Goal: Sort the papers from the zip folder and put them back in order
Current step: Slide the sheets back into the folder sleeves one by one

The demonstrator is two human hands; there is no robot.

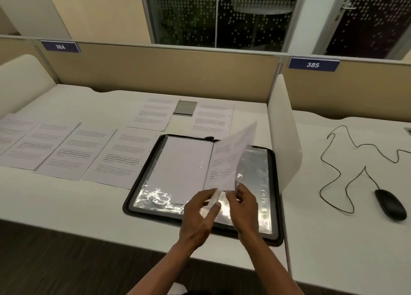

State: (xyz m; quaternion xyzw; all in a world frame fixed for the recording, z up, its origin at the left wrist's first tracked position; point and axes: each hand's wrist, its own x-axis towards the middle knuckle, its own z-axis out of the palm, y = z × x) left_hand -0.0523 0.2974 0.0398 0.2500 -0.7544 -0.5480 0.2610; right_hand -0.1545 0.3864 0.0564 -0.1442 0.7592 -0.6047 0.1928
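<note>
The print on every sheet is too blurred to read, and the lifted page is smeared so that its far corner can hardly be made out; I cannot tell whether it sits inside a clear sleeve or lies bare against one. The zip folder lies open and flat on the white desk, a black, round-cornered rectangle with a zipper edge, its inside lined with glossy, crinkled transparent pockets that throw back bright glare. In its left half rests a plain white sheet under plastic; along its middle the lifted page stands tilted up and to the right. At the folder's near edge the left hand pinches the bottom of that page and plastic between thumb and curled fingers, and the right hand, just right of it, pinches the same lower edge with its fingertips. Left of the folder four printed pages lie flat in an overlapping row, the leftmost cut off by the frame. Beyond the folder two more pages flank a grey desk hatch. Right of the folder a curved white divider stands upright, and past it a black mouse with a looping cable.
</note>
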